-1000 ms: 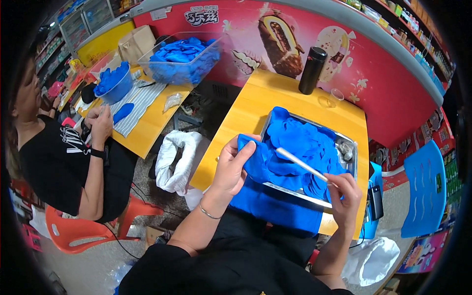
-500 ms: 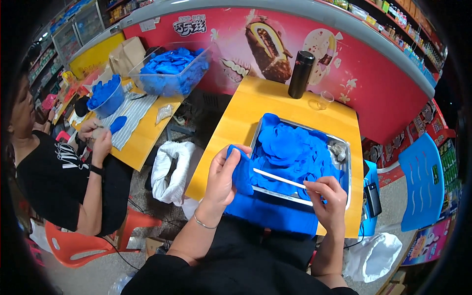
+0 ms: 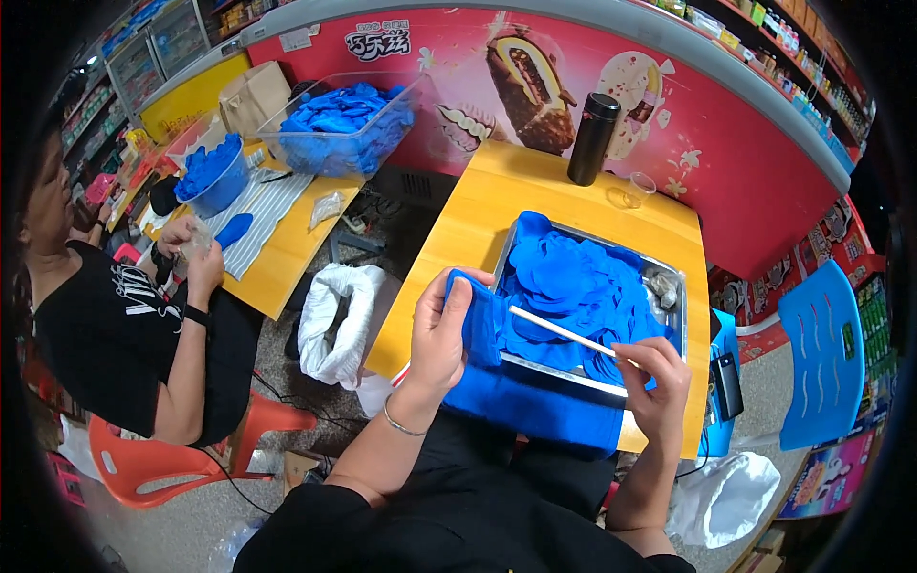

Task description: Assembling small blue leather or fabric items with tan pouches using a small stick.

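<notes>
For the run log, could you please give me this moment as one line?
left hand: holds blue cloth piece | right hand: holds white stick | metal tray: full of blue pieces | yellow table

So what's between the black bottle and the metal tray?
In the head view, only bare yellow table lies between the black bottle and the metal tray. A small clear cup sits just beside that stretch.

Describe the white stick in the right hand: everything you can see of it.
The white stick is thin, straight and plain, of a material I cannot tell. The right hand pinches its near end between fingertips; the far end points toward the left hand, which holds a blue cloth piece. It lies almost level over the blue pieces heaped in the metal tray.
</notes>
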The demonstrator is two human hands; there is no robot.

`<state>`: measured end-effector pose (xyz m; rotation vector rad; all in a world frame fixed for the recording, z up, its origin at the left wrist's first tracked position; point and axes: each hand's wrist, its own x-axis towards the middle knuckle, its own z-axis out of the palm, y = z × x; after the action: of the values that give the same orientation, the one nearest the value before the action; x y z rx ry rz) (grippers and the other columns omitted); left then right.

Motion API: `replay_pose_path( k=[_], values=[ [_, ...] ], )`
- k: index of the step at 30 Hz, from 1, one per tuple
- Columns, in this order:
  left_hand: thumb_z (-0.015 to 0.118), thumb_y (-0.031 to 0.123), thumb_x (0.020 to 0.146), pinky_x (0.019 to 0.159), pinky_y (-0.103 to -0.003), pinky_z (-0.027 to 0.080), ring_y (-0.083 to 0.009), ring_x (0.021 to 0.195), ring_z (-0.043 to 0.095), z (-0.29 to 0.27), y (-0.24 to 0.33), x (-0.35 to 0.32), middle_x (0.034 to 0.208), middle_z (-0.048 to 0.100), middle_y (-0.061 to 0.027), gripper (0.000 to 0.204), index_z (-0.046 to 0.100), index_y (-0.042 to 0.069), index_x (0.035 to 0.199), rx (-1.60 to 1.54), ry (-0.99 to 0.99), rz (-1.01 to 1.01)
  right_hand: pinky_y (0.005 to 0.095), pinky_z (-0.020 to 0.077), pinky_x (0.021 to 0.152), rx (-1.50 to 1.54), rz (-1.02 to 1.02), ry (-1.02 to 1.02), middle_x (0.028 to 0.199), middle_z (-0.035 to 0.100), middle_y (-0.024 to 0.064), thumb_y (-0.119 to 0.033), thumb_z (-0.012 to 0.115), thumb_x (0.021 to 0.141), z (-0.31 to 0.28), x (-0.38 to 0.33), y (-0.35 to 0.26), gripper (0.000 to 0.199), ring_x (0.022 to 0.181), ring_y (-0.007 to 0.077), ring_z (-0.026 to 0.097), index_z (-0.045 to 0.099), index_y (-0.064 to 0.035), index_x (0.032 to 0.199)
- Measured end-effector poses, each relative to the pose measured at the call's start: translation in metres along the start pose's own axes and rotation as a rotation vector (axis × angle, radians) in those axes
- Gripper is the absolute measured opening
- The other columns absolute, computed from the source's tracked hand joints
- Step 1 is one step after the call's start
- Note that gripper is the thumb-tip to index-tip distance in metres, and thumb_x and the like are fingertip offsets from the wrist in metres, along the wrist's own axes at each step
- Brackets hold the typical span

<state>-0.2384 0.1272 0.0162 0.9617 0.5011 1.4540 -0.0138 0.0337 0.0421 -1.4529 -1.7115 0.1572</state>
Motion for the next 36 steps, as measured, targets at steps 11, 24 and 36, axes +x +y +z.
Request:
replay_pose_path(
  k=[11, 24, 36],
  values=[
    [0.051, 0.028, 0.092, 0.071, -0.021, 0.048, -0.0063, 0.078, 0.057, 0.002, 0.0, 0.001, 0.088, 0.06, -0.0018, 0.023, 0.059, 0.007, 0.095, -0.037, 0.004, -0.065, 0.0264, 0.0433, 0.051, -0.023, -0.063, -0.002, 0.071, 0.057, 0.0057, 0.002, 0.067, 0.069, 0.003, 0.001, -0.001, 0.02, 0.061, 0.0173, 0.057, 0.069, -0.008, 0.085],
    [0.031, 0.037, 0.098, 0.087, -0.026, 0.041, -0.012, 0.092, 0.054, 0.01, -0.003, -0.002, 0.099, 0.06, -0.0083, 0.043, 0.057, 0.003, 0.101, 0.295, -0.288, 0.034, 0.0281, 0.0454, 0.053, 0.032, -0.052, -0.127, 0.072, 0.058, 0.0066, 0.001, 0.067, 0.07, 0.012, 0.001, -0.002, 0.017, 0.063, 0.0204, 0.059, 0.068, -0.0063, 0.085],
    [0.034, 0.013, 0.091, 0.083, -0.024, 0.036, -0.0118, 0.089, 0.046, 0.002, 0.009, 0.002, 0.097, 0.051, -0.0062, 0.035, 0.052, 0.001, 0.119, 0.458, -0.395, 0.063, 0.0221, 0.0373, 0.046, 0.046, -0.023, -0.042, 0.077, 0.062, 0.0069, 0.004, 0.064, 0.074, 0.026, -0.002, -0.003, 0.009, 0.06, 0.013, 0.055, 0.062, -0.0018, 0.08]
  ],
)
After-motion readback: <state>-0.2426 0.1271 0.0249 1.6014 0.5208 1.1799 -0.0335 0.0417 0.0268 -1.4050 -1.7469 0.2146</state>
